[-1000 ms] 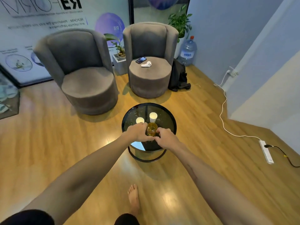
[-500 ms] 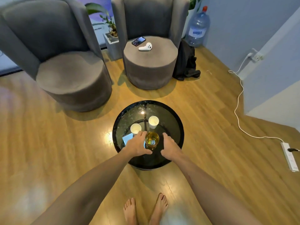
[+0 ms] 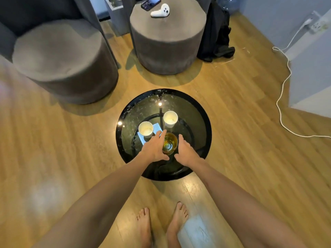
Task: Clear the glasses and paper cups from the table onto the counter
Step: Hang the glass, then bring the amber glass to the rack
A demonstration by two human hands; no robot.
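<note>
Glass (image 3: 169,143) of amber liquid stands upright near the round table's (image 3: 206,122) middle, its left wall hidden by the left hand (image 3: 154,148); both hands' fingers spread loose, right hand (image 3: 185,151) just beside it.

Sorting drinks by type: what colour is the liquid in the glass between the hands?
Amber-yellow, in the glass, head view.

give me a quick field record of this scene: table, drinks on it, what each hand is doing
table: round black glass table
glass: amber drink, near edge
paper cups: two, left cup, right cup, both upright
left hand: open, against the glass's left side
right hand: open, beside the glass's right side
counter: not in view
</note>
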